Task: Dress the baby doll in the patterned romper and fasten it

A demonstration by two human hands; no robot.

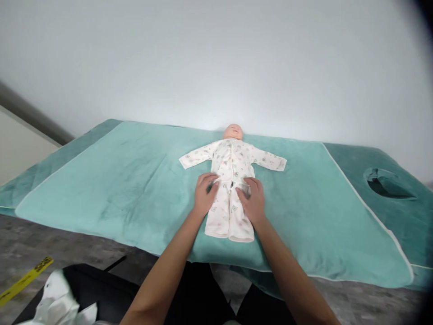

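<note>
A baby doll (233, 131) lies on its back, dressed in a white printed long-sleeved baby top (231, 158) with both sleeves spread outward. White baby trousers (219, 216) in a matching print extend below it, legs toward me. My left hand (205, 193) grips the trousers at the left side of the waist, thumb and fingers curled on the fabric near the top's hem. On the opposite side, my right hand (253, 198) holds the waist in the same way. A small dark gap shows between the garments at the middle. The doll's hands and feet cannot be seen.
The doll rests on a padded bed with a green cover (135, 180), against a white wall (216, 58). A face hole (389, 184) opens at the right end. At lower left, crumpled white cloth (57, 300) lies on a black seat (101, 282), near yellow floor tape (25, 280).
</note>
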